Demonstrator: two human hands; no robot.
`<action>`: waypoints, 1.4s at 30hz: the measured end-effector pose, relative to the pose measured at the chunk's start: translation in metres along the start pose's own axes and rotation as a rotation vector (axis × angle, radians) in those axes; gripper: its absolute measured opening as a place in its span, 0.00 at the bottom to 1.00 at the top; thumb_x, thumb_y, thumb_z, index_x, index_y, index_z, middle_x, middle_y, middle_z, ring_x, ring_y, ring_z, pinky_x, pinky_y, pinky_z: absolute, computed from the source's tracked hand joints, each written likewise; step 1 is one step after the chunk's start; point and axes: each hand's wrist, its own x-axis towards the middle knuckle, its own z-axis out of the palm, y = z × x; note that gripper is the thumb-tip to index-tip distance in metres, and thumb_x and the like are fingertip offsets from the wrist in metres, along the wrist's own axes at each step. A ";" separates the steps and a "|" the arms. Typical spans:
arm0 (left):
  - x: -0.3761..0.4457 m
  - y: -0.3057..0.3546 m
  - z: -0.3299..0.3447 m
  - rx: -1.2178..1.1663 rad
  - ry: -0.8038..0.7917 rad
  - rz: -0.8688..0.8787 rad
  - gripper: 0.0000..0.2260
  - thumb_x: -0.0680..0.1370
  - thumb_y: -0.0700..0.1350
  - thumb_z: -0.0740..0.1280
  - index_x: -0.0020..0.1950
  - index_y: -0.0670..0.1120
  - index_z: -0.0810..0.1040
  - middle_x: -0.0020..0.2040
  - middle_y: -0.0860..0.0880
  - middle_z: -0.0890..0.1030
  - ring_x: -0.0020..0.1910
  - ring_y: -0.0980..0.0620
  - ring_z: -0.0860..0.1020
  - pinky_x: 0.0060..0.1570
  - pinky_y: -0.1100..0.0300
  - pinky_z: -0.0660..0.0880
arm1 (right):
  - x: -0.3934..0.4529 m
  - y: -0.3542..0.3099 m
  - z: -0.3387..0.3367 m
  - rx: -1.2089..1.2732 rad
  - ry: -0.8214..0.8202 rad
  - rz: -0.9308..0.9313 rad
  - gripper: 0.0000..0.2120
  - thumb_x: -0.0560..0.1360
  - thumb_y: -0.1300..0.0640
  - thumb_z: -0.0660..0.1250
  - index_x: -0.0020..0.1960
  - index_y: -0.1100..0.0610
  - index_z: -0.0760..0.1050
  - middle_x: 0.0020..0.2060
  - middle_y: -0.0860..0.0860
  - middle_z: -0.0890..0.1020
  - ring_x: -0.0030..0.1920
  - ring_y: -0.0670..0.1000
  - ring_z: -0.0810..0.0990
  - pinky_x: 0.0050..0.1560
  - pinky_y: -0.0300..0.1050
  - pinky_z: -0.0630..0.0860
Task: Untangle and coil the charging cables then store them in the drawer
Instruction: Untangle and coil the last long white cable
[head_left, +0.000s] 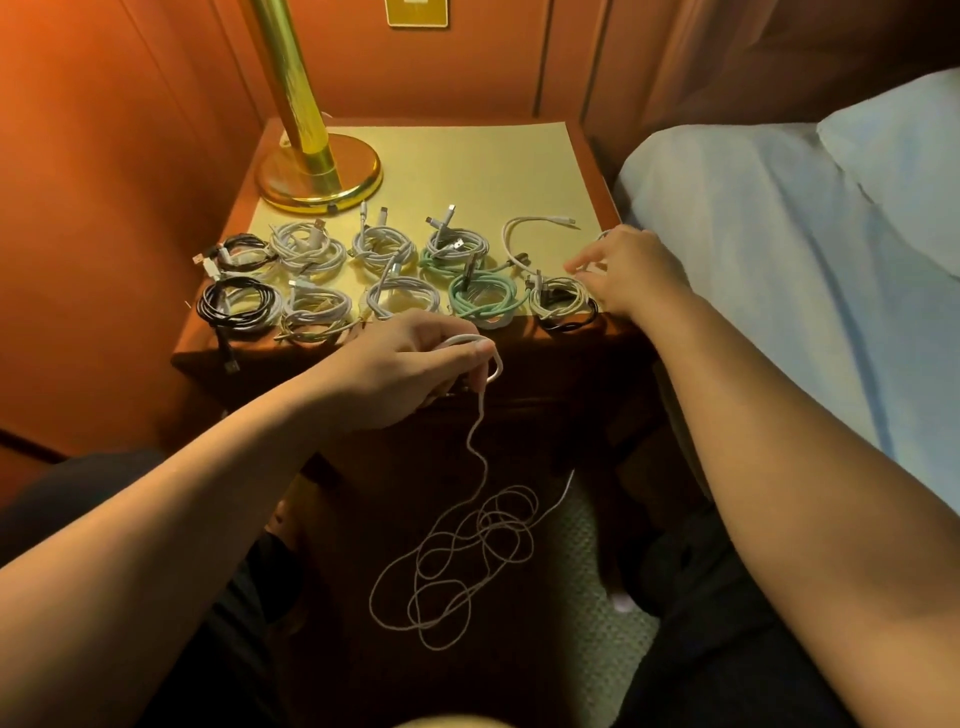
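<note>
Several coiled cables (400, 296) in white, black and mint green lie in two rows along the front of the nightstand top (467, 171). My left hand (410, 369) grips a loop of a long white cable (467, 561) in front of the nightstand; the rest hangs down in a loose tangle over the floor. My right hand (628, 273) rests at the right front corner of the top, fingertips pinching a thin white cable end beside the rightmost coil (561, 301). A loose white cable (524, 234) curves behind that coil. The drawer front is in shadow below the top.
A brass lamp base (319, 179) with its pole stands at the back left of the nightstand. A bed with a pale sheet (779, 260) runs along the right. Orange wall panels close in the left and back. Patterned carpet (587, 597) lies below.
</note>
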 end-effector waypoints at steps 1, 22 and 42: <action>0.002 0.001 0.000 0.003 0.000 0.002 0.17 0.85 0.52 0.62 0.45 0.43 0.82 0.30 0.53 0.70 0.28 0.58 0.68 0.28 0.67 0.65 | 0.002 -0.001 0.000 -0.006 0.052 0.010 0.08 0.81 0.47 0.70 0.58 0.45 0.86 0.64 0.51 0.79 0.63 0.58 0.75 0.59 0.57 0.78; 0.000 0.012 0.014 -0.161 -0.017 0.026 0.17 0.84 0.44 0.57 0.43 0.34 0.76 0.30 0.49 0.65 0.27 0.53 0.62 0.25 0.62 0.60 | -0.087 0.006 -0.039 -0.067 -0.227 0.335 0.14 0.80 0.49 0.68 0.60 0.56 0.80 0.52 0.55 0.83 0.51 0.58 0.83 0.55 0.53 0.81; 0.010 -0.010 0.018 -0.558 -0.158 -0.058 0.20 0.85 0.53 0.58 0.36 0.45 0.69 0.30 0.50 0.68 0.30 0.47 0.71 0.50 0.41 0.77 | -0.109 -0.055 -0.044 1.688 -0.272 0.174 0.21 0.86 0.53 0.54 0.34 0.52 0.64 0.27 0.48 0.58 0.28 0.48 0.54 0.31 0.45 0.56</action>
